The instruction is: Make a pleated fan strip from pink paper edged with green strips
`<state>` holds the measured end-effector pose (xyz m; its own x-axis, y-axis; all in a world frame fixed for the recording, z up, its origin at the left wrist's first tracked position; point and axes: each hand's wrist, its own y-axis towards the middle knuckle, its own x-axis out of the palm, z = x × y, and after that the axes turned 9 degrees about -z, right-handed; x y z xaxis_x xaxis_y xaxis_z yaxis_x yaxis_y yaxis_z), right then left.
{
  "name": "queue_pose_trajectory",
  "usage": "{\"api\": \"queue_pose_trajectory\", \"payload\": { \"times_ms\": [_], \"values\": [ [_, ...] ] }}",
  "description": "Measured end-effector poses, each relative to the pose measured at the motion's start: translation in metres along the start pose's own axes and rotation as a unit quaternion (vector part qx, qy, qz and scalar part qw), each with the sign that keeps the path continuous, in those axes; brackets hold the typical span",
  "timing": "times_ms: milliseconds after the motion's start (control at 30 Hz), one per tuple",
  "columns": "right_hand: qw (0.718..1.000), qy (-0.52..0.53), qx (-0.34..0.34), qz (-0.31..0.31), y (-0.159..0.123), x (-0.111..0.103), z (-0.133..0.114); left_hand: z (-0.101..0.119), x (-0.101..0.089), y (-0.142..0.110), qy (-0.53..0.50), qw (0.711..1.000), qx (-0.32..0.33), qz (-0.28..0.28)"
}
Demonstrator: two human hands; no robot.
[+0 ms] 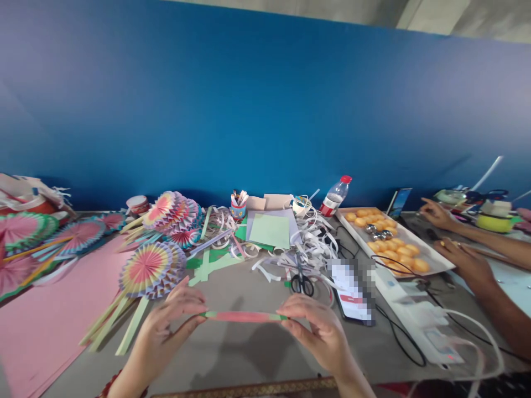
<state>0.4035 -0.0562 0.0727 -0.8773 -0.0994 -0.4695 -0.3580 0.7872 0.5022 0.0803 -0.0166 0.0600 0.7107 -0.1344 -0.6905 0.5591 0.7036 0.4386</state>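
Between my two hands a narrow folded paper strip (249, 316), pink in the middle and green at both ends, stretches level above the grey table. Its left end is pinched by the thumb and fingers of my left hand (176, 315). My right hand (313, 326) pinches the right end the same way. Just beyond my left hand lies a pleated paper fan (149, 265) in pink, yellow and lilac, with pale green stick handles. Black-handled scissors (302, 283) rest on the table past my right hand, among white paper scraps (311, 243).
Pink sheets (62, 309) and more paper fans (174, 215) cover the left side. Green paper (269, 229) lies at the back centre, near a bottle (335, 196). To the right are a phone (352, 293), a power strip (418, 315), a tray (440, 264) of orange balls and another person's hands (467, 260).
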Motion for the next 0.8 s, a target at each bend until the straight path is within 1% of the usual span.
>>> {"api": "queue_pose_trajectory", "payload": {
  "times_ms": [67,167,200,233,300,333,400,467,533,633,800],
  "values": [
    [0.999,-0.035,0.02,-0.007,-0.001,0.002,0.004,0.0,0.001,-0.004,0.011,1.0,-0.015,0.018],
    [0.993,-0.109,0.044,0.011,-0.004,0.006,0.013,-0.003,0.006,-0.01,0.047,0.997,-0.044,0.05],
    [0.99,-0.132,0.05,0.019,-0.006,0.007,0.017,-0.006,0.009,-0.013,0.069,0.995,-0.057,0.052],
    [0.987,-0.151,0.054,0.024,-0.008,0.008,0.021,-0.009,0.011,-0.017,0.095,0.992,-0.073,0.048],
    [0.981,-0.179,0.064,0.035,-0.013,0.01,0.029,-0.018,0.017,-0.027,0.155,0.982,-0.11,0.017],
    [0.978,-0.19,0.071,0.039,-0.016,0.01,0.033,-0.023,0.02,-0.032,0.181,0.975,-0.131,0.011],
    [0.973,-0.209,0.087,0.05,-0.023,0.011,0.04,-0.03,0.023,-0.043,0.225,0.96,-0.167,0.006],
    [0.969,-0.221,0.096,0.062,-0.03,0.012,0.046,-0.032,0.025,-0.05,0.257,0.948,-0.185,0.001],
    [0.965,-0.232,0.095,0.071,-0.035,0.013,0.05,-0.031,0.025,-0.052,0.277,0.943,-0.185,-0.01],
    [0.961,-0.251,0.085,0.075,-0.036,0.014,0.051,-0.03,0.026,-0.048,0.285,0.943,-0.168,-0.026],
    [0.961,-0.254,0.079,0.072,-0.037,0.014,0.053,-0.032,0.037,-0.034,0.268,0.95,-0.137,-0.088]
  ]
}}
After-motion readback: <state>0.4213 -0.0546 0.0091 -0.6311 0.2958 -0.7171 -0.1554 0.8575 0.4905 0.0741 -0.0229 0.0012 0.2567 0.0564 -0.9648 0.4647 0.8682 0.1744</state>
